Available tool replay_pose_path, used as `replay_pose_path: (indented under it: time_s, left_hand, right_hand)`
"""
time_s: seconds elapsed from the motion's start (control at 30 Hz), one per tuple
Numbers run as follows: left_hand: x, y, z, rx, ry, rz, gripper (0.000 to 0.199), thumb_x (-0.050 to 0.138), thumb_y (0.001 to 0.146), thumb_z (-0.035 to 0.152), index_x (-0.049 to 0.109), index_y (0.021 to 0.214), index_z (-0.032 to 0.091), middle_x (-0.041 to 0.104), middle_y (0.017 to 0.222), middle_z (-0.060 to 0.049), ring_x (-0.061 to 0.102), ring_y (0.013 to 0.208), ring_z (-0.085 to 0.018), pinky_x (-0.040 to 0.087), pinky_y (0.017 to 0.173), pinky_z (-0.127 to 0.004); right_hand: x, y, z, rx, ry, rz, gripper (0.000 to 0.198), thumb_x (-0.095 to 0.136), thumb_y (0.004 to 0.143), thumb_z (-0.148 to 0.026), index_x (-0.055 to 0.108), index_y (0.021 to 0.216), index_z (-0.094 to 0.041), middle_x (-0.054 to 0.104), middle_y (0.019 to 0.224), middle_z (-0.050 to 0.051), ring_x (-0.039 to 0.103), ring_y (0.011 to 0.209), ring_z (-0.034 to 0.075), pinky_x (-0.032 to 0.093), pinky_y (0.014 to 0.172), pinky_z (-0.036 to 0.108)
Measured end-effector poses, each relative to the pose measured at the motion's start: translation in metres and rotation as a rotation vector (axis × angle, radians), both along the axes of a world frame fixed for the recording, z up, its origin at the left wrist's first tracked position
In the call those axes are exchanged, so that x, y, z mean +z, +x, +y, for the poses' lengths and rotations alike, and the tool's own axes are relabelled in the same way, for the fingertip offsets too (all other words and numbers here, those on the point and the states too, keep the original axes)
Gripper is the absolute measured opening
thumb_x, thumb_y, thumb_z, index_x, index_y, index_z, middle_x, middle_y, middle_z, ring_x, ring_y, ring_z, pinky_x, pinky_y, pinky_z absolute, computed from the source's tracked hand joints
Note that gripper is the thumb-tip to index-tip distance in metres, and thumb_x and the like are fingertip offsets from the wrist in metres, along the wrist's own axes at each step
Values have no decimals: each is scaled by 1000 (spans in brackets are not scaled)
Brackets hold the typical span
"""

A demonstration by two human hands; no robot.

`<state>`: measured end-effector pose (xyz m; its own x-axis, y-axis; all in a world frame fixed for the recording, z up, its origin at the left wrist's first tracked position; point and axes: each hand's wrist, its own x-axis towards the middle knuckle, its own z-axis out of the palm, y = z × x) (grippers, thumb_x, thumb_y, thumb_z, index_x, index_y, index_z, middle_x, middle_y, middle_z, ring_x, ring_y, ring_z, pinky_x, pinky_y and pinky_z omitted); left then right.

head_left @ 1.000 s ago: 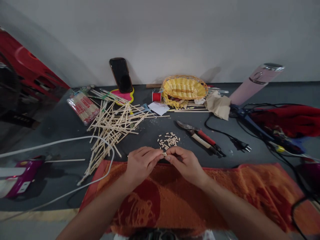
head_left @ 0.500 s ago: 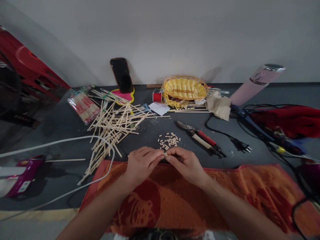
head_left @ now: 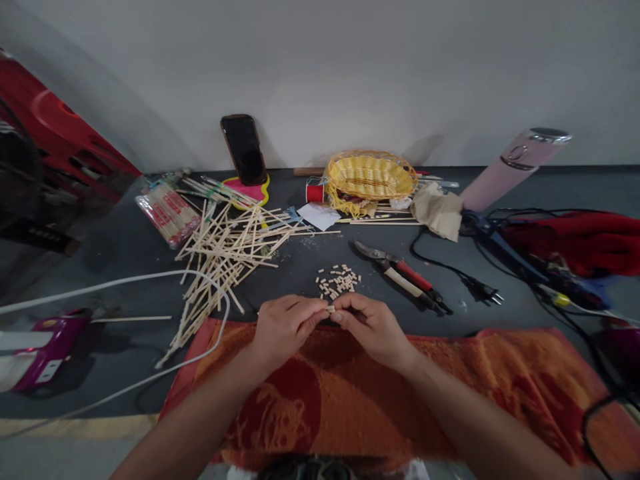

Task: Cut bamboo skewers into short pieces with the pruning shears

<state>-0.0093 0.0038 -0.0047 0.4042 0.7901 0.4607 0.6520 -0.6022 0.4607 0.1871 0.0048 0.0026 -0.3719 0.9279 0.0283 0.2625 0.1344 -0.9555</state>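
My left hand [head_left: 287,328] is closed in a pinch, and a pale wooden stick seems to run through it, mostly hidden by the fingers. Facing it, my right hand [head_left: 374,328] pinches with thumb and forefinger at a short wooden piece [head_left: 331,309] that shows between the fingertips of both hands. Whether this piece is joined to the stick is too small to tell. Just beyond the hands lies a little heap of short cut wooden pieces [head_left: 341,281]. Both hands hover above the far edge of an orange-red towel [head_left: 360,400].
Left lie many loose wooden sticks [head_left: 225,253] and a wrapped stick pack [head_left: 167,213]. Pruning shears [head_left: 400,273] and a black plug [head_left: 483,291] lie right. Behind stand a yellow basket [head_left: 370,177], red thread spool [head_left: 315,193], phone [head_left: 245,150] and pink flask [head_left: 515,170]. A white cable [head_left: 150,275] loops left.
Almost nothing differs. Both hands stay in the same place, with only a slight shift of the fingers around the small wooden piece.
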Motion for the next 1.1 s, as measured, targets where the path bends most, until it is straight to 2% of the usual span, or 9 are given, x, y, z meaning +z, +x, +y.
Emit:
replay_pose_path:
  time_s: [0.33,0.8,1.1]
  left_hand:
    - [0,0,1,-18,-90,-58,17,55,92,30,70,94,22,76,85,-1,70,73,-12,53,68,-22]
    - [-2,0,1,-2,-105,-49,16,56,91,30,69,94,21,76,85,-1,70,74,-12,53,69,-22]
    - [1,0,2,-9,-78,-38,16,57,91,29,69,93,20,76,84,0,70,72,-12,52,68,-21]
  right_hand:
    - [2,0,1,15,4,-3,15,54,90,-30,63,84,-20,64,78,0,57,71,12,45,65,22]
    - [-1,-2,1,5,27,-15,14,53,91,-29,62,86,-20,63,80,0,57,73,12,45,67,22]
    - [-2,-1,-1,20,-10,17,13,55,90,-31,62,87,-20,62,81,0,56,74,12,44,68,22]
